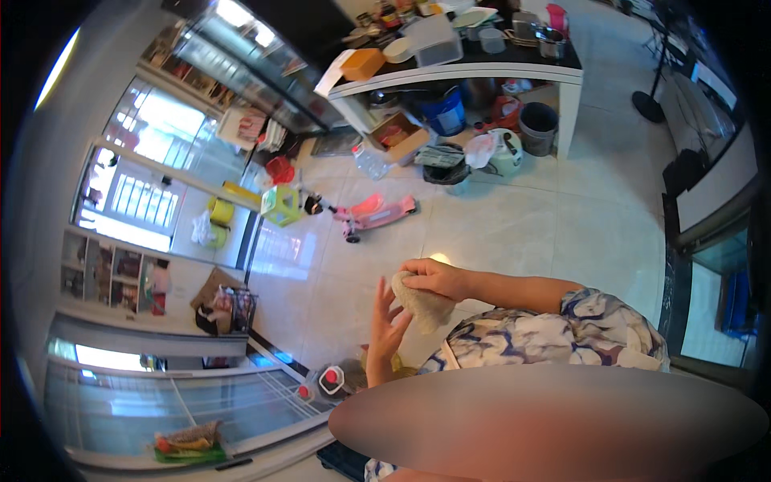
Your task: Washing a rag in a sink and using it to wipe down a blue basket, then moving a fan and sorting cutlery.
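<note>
Far left of the fingers, has a white shelf unit [114, 277] filled with small things. Less far left and beyond the fingers, has a green-and-white stool [279, 206]. Closer in, left of the fingers and nearer the body, has a large bottle [331, 377] with a red cap. Straight beyond the fingers, well apart, has a pink scooter [385, 213] on the pale tiled floor [482, 233].

Holds the left fingers [381, 304] spread, with tips raised, just beside a bunched beige cloth [426, 307]; cannot tell whether touching it. Pinches the cloth by its upper part with the right fingers [421, 267], letting the rest hang down below. Far beyond the fingers, has a dark-topped table [482, 71] loaded with containers, with a grey bin [538, 128] under its right end. Right of the fingers, wears a patterned top [546, 337]. Far right and beyond, has a black stand [648, 107] with a round base.
</note>
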